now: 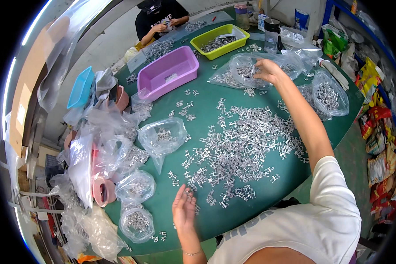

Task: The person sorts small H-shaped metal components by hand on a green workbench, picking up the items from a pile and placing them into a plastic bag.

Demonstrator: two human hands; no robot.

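A large loose pile of small silver metal parts (246, 141) spreads over the green table in front of me. At the pile's near left edge my left hand (185, 210) lies with its fingers loosely stretched out, beside a few of the parts. My right arm reaches across to the far side. There my right hand (268, 71) hovers at a clear plastic bag (233, 79) of metal parts, fingers curved and apart. Whether a small part sits between those fingers is too small to tell. Another clear bag of parts (328, 97) stands farther right.
A purple bin (169, 72) and a yellow-green bin (220, 42) stand at the back. Filled clear bags (136, 222) line the left side, near a pink container (103, 192). Across the table a person (160, 22) handles parts. A dark-lidded bottle (271, 35) stands back right.
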